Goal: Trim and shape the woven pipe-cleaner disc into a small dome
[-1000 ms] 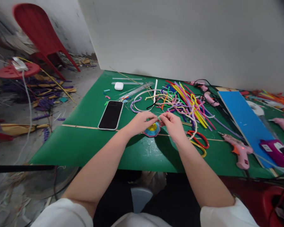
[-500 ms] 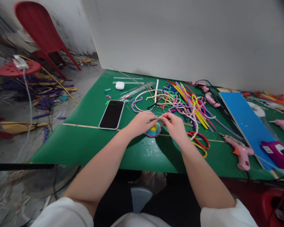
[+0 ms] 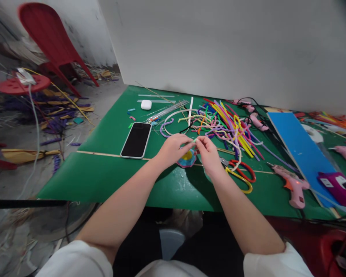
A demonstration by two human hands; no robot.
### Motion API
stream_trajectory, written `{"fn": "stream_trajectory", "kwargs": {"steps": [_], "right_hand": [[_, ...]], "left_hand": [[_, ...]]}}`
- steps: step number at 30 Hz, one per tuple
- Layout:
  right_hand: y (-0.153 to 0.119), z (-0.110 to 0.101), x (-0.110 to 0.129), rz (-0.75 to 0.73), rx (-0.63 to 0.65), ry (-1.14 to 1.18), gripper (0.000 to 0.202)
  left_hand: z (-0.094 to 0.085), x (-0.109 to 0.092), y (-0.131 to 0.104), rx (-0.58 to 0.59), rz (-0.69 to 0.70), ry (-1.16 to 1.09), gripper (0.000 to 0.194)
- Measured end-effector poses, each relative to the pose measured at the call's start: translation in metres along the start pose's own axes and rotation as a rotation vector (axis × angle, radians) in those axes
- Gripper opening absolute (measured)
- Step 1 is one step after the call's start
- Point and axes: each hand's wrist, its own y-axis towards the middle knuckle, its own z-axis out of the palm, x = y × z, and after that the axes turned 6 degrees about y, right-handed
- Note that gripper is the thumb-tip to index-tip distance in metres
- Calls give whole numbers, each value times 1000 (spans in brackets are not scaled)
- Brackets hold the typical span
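My left hand (image 3: 174,148) and my right hand (image 3: 207,152) meet over the middle of the green table, fingertips pinched together. Between them is a small piece of light green pipe cleaner (image 3: 194,141); most of it is hidden by the fingers. Just under the hands sits a small round piece (image 3: 186,161), blue with a yellow centre and a pinkish rim, partly covered by my left hand. Beside my right wrist lie scissors (image 3: 242,181) with one red and one yellow handle.
A phone (image 3: 136,140) lies left of my hands, with a white earbud case (image 3: 146,104) behind it. Many coloured pipe cleaners (image 3: 242,136) are heaped behind and right. A pink glue gun (image 3: 294,186), a blue board (image 3: 300,146) and a purple power strip (image 3: 337,186) are farther right.
My right hand has shifted slightly left and turned, closing in on the left fingertips. More of the scissors now shows beside the right wrist. The left hand has barely moved.
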Motion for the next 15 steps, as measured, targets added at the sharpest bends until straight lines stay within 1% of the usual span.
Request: {"fn": "stream_trajectory", "kwargs": {"steps": [2, 4, 10, 13, 15], "right_hand": [[0, -1, 2, -8, 0, 9, 15], [-1, 0, 4, -8, -5, 30, 14], [-4, 6, 7, 25, -33, 207, 12], [-4, 8, 6, 42, -38, 271, 12], [-3, 7, 6, 49, -48, 284, 13]], "left_hand": [[-1, -1, 0, -8, -43, -78, 23], [-3, -3, 1, 19, -91, -176, 23], [-1, -3, 3, 189, -326, -604, 23], [1, -3, 2, 232, -367, -667, 23], [2, -3, 2, 209, -377, -672, 22]]}}
